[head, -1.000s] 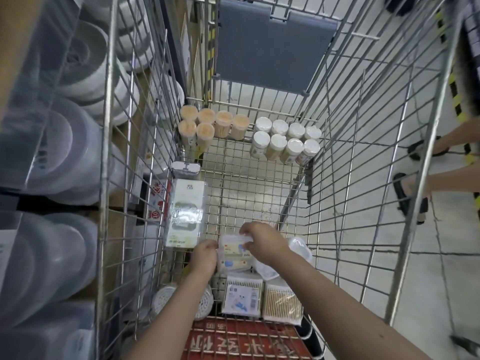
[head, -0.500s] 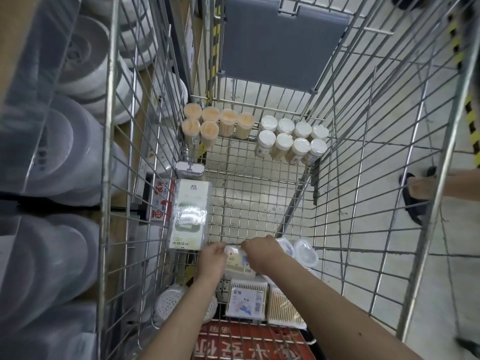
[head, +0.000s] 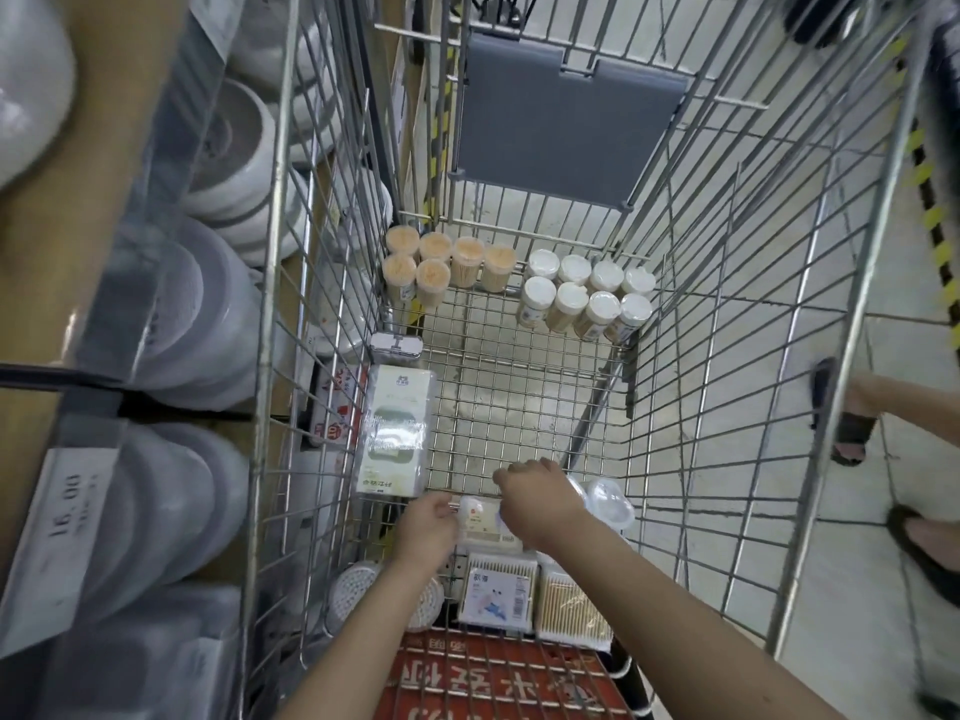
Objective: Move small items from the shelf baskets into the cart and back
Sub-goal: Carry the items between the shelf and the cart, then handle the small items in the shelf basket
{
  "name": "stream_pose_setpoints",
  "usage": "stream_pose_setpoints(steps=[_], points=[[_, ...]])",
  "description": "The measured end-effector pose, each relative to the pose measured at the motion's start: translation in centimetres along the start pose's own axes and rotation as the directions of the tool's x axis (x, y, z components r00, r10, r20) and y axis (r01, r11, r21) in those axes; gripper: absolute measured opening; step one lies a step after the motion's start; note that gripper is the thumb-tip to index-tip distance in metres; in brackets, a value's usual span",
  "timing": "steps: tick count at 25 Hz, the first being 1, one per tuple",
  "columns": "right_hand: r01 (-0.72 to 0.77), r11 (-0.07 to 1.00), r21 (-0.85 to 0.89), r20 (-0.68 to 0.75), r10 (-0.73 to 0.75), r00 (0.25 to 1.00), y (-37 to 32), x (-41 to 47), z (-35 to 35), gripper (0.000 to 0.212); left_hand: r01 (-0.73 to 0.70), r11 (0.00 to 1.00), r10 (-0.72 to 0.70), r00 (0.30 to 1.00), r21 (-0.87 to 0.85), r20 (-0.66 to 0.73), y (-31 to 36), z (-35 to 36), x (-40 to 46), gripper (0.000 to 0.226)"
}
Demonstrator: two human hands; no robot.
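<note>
Head view, looking down into a wire cart (head: 519, 397). Both hands low at the near end of the cart floor, on 1 small white packet (head: 480, 519) lying flat between them. Left hand (head: 428, 530) at the packet's left edge, fingers curled against it; right hand (head: 540, 498) over its right side, fingers bent down onto it, knuckles up. Cannot tell whether the packet is lifted off the floor or resting on it.

Just nearer than the packet, 2 flat cotton-swab boxes (head: 501, 592) side by side, and a round perforated white lid (head: 358, 589) to their left. A clear round tub (head: 608, 504) just right of the right wrist. A tall shrink-wrapped white box (head: 395, 428) lying along the left wall. At the far end, 6 clear jars with tan tops (head: 434, 262) grouped on the left, 8 white-capped jars (head: 587, 296) in 2 rows on the right. Beyond them, a grey plastic flap (head: 566, 122). Outside on the left, stacked white bowls (head: 171, 324) on shelving.
</note>
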State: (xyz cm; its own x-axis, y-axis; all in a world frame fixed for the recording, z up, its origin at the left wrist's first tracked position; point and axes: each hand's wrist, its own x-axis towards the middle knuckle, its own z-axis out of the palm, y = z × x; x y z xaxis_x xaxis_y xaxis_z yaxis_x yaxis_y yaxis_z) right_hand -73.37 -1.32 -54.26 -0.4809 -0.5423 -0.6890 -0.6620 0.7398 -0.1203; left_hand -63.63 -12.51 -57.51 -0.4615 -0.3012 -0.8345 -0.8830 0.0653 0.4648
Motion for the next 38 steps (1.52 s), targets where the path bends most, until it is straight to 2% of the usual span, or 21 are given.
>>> stream_pose_setpoints(steps=[4, 8, 12, 16, 21, 24, 26, 30, 36, 38], points=[[0.015, 0.983, 0.185, -0.165, 0.016, 0.986, 0.2, -5.3, -3.2, 0.039, -0.156, 0.973, 0.157, 0.988, 0.168, 0.01, 1.6, -2.7, -5.4, 0.029], [0.052, 0.95, 0.309, -0.255, 0.03, 0.966, 0.6, -12.5, -5.3, 0.036, -0.259, 0.876, 0.318, 0.944, 0.407, -0.083, 3.1, -5.6, -13.6, 0.038], [0.135, 0.96, 0.244, -0.298, -0.058, 0.953, 0.8, -19.5, -5.9, 0.034, -0.328, 0.749, 0.491, 0.858, 0.576, -0.151, 4.1, -6.6, -23.3, 0.041], [0.254, 0.955, 0.152, -0.347, -0.189, 0.919, 0.5, -26.3, -5.7, 0.034, -0.296, 0.778, 0.525, 0.79, 0.554, -0.317, 1.9, -4.9, -32.7, 0.035], [0.429, 0.901, 0.058, -0.264, -0.401, 0.877, -2.5, -33.8, -4.7, 0.033, -0.221, 0.932, 0.349, 0.758, 0.287, -0.55, -6.1, -1.4, -43.9, 0.029], [0.569, 0.822, 0.011, -0.172, -0.559, 0.811, -6.1, -38.1, -3.8, 0.034, -0.113, 0.989, 0.144, 0.682, 0.092, -0.717, -12.0, 0.9, -51.0, 0.03], [0.667, 0.745, -0.007, -0.131, -0.662, 0.738, -8.8, -40.8, -3.5, 0.03, -0.074, 0.997, 0.038, 0.605, -0.008, -0.796, -15.6, 2.6, -55.1, 0.03], [0.833, 0.547, -0.081, -0.043, -0.837, 0.546, -15.5, -46.6, -2.8, 0.026, -0.018, 0.986, -0.14, 0.431, -0.164, -0.891, -20.9, 5.7, -63.2, 0.03], [0.97, 0.219, -0.104, 0.081, -0.97, 0.228, -27.1, -56.9, 1.6, 0.025, 0.017, 0.924, -0.376, 0.214, -0.382, -0.901, -30.5, 11.2, -74.7, 0.025], [0.986, 0.138, -0.096, 0.104, -0.983, 0.148, -31.0, -61.1, 4.2, 0.031, 0.017, 0.885, -0.462, 0.153, -0.465, -0.874, -34.3, 12.9, -78.9, 0.029]])
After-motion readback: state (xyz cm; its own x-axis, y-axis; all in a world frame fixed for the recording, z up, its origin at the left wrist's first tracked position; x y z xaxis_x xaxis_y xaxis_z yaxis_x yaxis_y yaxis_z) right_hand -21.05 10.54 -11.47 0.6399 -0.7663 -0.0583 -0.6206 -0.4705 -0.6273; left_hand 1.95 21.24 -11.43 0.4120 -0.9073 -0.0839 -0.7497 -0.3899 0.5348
